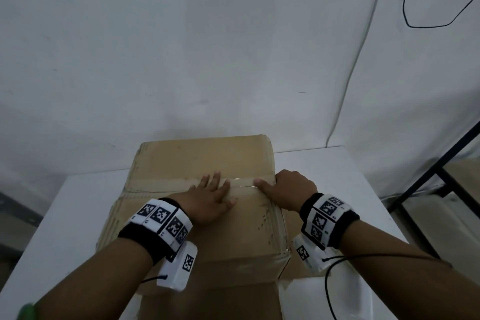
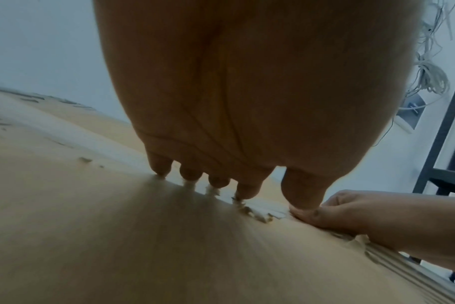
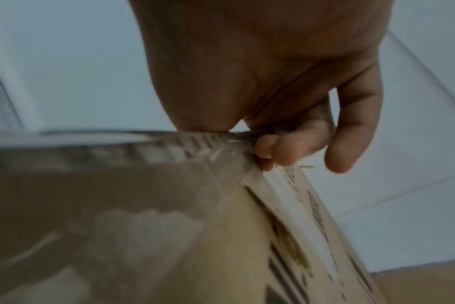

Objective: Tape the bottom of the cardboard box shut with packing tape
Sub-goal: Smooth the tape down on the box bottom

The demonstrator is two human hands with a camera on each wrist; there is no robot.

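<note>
Under left hand (image 1: 207, 202): cardboard box (image 1: 181, 161).

Premises appear to be a bare workroom or makeshift packing and recording space. Evidence: a plain white table (image 1: 337, 163) against an unfinished white wall (image 1: 155, 47), a loose black cable (image 1: 415, 8) at 1 o'clock, a black metal rack (image 1: 441, 176) at 3 o'clock.

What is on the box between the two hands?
A strip of clear shiny packing tape runs along the brown cardboard box seam between the flat left hand and the right hand; the head view shows it.
</note>
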